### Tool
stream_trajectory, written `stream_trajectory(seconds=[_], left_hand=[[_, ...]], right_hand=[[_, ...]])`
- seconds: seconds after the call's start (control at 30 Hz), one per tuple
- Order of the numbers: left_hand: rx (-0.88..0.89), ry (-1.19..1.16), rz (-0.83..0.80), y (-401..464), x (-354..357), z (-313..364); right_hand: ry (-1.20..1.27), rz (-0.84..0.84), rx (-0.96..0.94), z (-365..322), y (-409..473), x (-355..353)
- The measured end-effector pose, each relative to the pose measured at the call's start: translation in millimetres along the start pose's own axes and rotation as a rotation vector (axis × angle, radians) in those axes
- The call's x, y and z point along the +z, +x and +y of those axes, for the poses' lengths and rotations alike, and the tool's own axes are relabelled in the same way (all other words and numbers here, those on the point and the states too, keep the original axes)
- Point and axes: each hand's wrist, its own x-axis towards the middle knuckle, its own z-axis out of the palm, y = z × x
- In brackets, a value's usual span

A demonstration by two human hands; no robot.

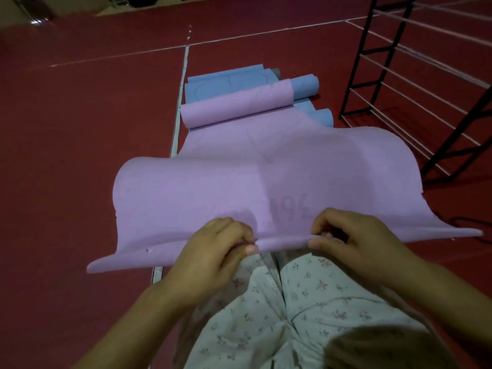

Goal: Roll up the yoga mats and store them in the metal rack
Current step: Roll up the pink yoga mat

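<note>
1. Standing on the red floor [80, 155], I have the rack [415, 83] at my right, its shelves bare where I can see them.
2. Lifted off the floor at my end, the purple mat [266, 166] stays curled at its far end, lying over the blue mats [226, 81].
3. My left hand [213, 251] and right hand [354, 241] both pinch its near edge, close together.
4. Rolling has barely begun, I judge; next I should tuck this edge under tightly and squarely.
</note>
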Motion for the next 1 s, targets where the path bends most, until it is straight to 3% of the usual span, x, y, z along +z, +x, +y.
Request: stream_trajectory(seconds=[0.2,0.43,0.6,0.7,0.87,1.0], left_hand=[[-0.018,0.065,-0.042,6,0,-8],[0.086,0.109,0.017,15,4,-8],[0.216,0.174,0.003,14,2,-22],[0.238,0.230,-0.036,17,1,-27],[0.251,0.255,-0.013,20,2,-27],[0.227,0.328,0.060,13,5,-21]], right_hand=[[0.021,-0.009,-0.019,9,11,1],[0.037,0.110,-0.106,19,17,8],[0.003,0.050,-0.133,26,29,5],[-0.086,0.046,-0.286,28,35,3],[-0.394,0.346,-0.669,38,18,13],[-0.445,0.391,-0.740,46,10,10]])
